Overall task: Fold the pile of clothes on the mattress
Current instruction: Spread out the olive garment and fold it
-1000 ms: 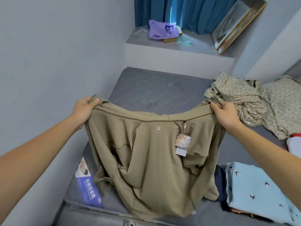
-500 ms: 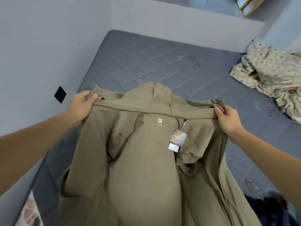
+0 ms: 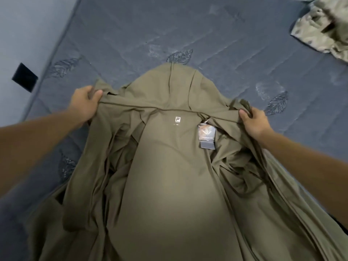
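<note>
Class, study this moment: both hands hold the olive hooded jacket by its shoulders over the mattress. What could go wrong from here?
1. The olive jacket lies bunched on both sides between the left hand and right hand; folding now would likely trap creases.
2. The hang tag hangs loose inside the collar and could end up creased inside a fold.
3. The hood may stay outspread on the mattress, giving a lumpy fold.

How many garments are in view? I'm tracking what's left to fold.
2: the olive hooded jacket, held at its shoulders over the mattress, and a patterned garment crumpled at the top-right corner. Others may lie out of frame.
</note>
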The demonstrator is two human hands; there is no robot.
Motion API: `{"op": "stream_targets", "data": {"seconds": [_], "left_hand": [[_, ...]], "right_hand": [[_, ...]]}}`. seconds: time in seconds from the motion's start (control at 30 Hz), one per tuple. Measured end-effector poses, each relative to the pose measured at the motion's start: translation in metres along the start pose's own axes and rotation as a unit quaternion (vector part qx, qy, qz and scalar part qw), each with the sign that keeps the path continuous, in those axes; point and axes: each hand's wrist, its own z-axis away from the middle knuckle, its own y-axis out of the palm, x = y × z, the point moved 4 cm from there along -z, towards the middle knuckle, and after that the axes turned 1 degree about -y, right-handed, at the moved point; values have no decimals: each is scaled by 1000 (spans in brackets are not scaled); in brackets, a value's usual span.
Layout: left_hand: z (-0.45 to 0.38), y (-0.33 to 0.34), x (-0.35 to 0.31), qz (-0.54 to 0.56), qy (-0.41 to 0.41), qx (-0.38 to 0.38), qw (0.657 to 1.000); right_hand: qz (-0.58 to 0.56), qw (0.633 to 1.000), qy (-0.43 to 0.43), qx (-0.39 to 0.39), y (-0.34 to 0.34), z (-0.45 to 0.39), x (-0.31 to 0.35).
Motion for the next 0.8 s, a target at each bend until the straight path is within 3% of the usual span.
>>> {"op": "stream_targets", "data": {"seconds": [0.27,0.47,0.6,0.67,0.8], "left_hand": [[8,21,8,51,-57,-9,997],[33,28,1,65,-62,0,996],[50,29,-8,41,-74,5,996],[59,29,-10,-16,-72,-11,997],[95,29,-30,-219,-12,-132,967]], "right_hand": [[31,999,34,-7,15,-13,-12],[-102,993,58,20,15,-1,-22],[-128,989,62,38,10,11,-24],[-116,990,65,46,8,19,-30],[-57,994,78,40,-2,38,-43]]}}
